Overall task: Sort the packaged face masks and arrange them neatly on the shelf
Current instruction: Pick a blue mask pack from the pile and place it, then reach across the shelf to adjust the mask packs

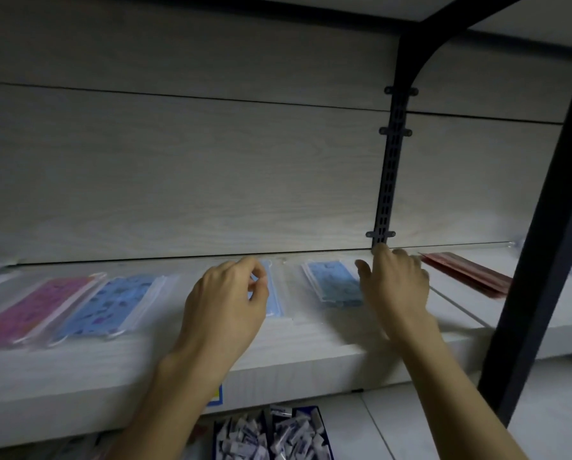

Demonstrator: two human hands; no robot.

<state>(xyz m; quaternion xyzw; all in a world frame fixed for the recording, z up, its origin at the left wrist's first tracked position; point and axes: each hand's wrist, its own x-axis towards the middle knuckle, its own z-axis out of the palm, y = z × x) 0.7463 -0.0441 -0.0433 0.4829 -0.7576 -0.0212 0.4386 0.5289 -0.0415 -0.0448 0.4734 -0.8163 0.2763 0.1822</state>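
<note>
The left hand [224,303] curls over a plain blue mask pack [275,293] on the shelf [311,346], thumb and forefinger pinching its edge; the right hand [394,280], fingers loosely spread, rests beside a printed blue pack [334,280]; pink [35,307] and patterned packs [112,303] lie left; a black post [543,260] bounds the right.

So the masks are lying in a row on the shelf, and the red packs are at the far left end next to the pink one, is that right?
Not quite. The red packs lie at the far right end, beyond the right hand. The head view shows the pink pack toward the left, beside a blue patterned pack. The rest holds.
</note>
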